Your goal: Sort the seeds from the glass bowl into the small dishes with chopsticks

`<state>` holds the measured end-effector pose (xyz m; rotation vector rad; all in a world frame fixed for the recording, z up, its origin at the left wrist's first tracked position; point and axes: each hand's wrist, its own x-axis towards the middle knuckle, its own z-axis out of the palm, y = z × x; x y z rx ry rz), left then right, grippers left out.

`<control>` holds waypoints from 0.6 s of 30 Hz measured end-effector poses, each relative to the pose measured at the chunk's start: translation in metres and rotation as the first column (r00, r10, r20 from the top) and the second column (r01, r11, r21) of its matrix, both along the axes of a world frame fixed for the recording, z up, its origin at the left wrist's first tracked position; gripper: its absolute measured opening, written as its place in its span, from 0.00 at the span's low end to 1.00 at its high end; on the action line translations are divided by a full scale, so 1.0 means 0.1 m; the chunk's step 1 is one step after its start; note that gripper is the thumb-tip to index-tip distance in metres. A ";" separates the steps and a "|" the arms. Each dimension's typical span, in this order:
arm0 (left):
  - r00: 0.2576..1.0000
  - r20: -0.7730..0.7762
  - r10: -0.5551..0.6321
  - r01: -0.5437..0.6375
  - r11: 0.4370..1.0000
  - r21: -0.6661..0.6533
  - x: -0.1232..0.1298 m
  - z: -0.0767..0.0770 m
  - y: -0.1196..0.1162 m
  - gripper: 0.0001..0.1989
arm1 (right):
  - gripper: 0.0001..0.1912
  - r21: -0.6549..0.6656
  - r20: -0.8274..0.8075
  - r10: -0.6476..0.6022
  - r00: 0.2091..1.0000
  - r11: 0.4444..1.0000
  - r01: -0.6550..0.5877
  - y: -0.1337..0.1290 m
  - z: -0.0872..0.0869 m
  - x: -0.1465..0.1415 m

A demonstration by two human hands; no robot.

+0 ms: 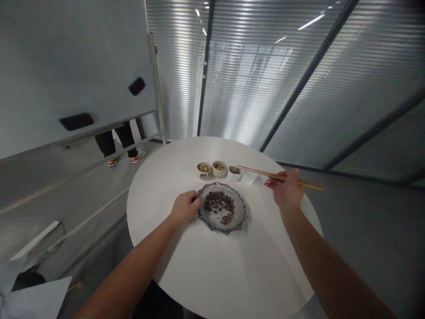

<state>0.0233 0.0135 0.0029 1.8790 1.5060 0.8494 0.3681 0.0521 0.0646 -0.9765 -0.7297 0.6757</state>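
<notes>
My left hand rests at the left rim of a scalloped blue-and-white plate, its fingers curled against the edge. The plate holds a loose heap of dark beans or seeds, with a smaller brownish pile near its lower right. My right hand is raised above the right side of the white round table and grips a pair of wooden chopsticks. Their tips point left towards a small white square dish. Beside that dish stand two small cups of pale nuts.
A wheeled whiteboard with a metal frame stands to the left. A person's legs show beneath it. Ribbed frosted glass panels run behind the table. White sheets lie at the lower left, above a grey floor.
</notes>
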 end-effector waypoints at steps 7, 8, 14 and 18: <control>1.000 0.010 -0.002 0.002 1.000 0.019 0.00 -0.02 0.00 0.14 | 0.23 -0.128 0.236 0.295 0.926 0.954 -0.272 -0.49 0.13 -0.05; 1.000 0.008 -0.004 0.004 1.000 0.023 -0.01 -0.02 0.00 0.15 | 0.23 -0.179 0.246 0.350 0.904 0.933 -0.312 -0.55 0.14 -0.05; 1.000 -0.004 -0.004 0.004 1.000 0.017 -0.01 0.00 0.00 0.14 | 0.24 -0.359 0.246 0.548 0.799 0.818 -0.450 -0.78 0.15 -0.13; 1.000 -0.002 0.002 -0.002 1.000 0.009 0.00 0.00 0.00 0.14 | 0.26 -0.428 0.230 0.572 0.788 0.786 -0.446 -0.80 0.10 -0.20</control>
